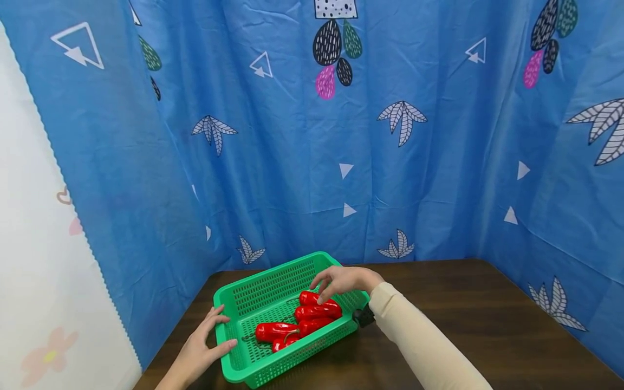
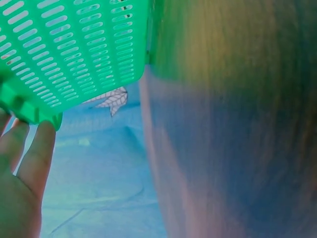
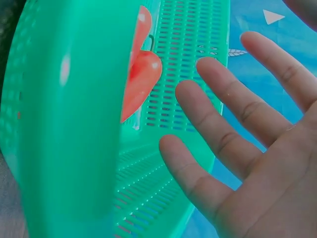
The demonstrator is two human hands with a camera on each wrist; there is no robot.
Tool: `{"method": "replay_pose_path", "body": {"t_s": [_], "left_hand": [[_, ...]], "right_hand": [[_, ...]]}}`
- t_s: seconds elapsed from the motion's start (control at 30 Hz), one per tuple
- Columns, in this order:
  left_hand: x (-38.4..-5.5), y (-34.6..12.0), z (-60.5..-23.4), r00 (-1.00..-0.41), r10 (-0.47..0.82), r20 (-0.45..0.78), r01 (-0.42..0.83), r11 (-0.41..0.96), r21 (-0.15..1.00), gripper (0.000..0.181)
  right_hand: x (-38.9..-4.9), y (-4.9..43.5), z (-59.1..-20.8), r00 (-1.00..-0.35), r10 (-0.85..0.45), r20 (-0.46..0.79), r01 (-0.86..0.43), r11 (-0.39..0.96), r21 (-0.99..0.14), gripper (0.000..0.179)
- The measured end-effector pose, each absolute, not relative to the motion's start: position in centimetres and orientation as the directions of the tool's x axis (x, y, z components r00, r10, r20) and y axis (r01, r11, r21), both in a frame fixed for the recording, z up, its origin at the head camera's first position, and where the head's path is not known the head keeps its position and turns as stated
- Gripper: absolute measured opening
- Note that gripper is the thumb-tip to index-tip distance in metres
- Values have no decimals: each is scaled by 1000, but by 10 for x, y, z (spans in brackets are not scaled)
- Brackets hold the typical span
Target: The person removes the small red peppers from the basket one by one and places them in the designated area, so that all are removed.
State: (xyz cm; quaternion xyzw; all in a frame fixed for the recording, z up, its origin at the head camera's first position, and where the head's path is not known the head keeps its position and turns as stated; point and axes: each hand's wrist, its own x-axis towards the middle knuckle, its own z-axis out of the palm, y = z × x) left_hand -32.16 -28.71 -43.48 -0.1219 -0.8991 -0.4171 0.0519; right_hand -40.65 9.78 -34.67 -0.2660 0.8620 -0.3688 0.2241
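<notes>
Your left hand (image 1: 197, 341) at near-left rim of green basket (image 1: 273, 284), fingers and thumb extended, touching rim, not clenched. Your right hand (image 1: 343, 279) released: fingers spread, nothing held, hovering above basket's right part. Red peppers (image 1: 318, 311) lie inside basket, glossy, seemingly five, though overlap makes count uncertain: three clustered below your right hand, others between your two hands. Basket sits between hands on dark table (image 1: 463, 298).
</notes>
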Motion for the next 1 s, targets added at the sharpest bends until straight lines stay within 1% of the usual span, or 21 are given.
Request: {"method": "replay_pose_path", "body": {"t_s": [0.17, 0.37, 0.6, 0.83, 1.0], "left_hand": [[-319, -287, -432, -966, 177, 189, 259, 628, 734, 55], [-314, -285, -428, -970, 171, 174, 244, 647, 722, 57], [-314, -284, -431, -973, 181, 143, 228, 667, 709, 56], [-313, -285, -426, -972, 199, 123, 227, 670, 707, 57], [-309, -290, -424, -974, 208, 95, 213, 675, 707, 53]], "right_hand": [[-409, 96, -344, -757, -619, -211, -287, 604, -744, 40], [-415, 94, -342, -774, -601, -199, -268, 596, -757, 40], [-420, 97, -349, -793, -575, -201, -230, 589, -775, 39], [-425, 98, -350, -807, -561, -188, -238, 599, -765, 40], [-430, 94, -360, -809, -560, -180, -231, 584, -778, 41]]}}
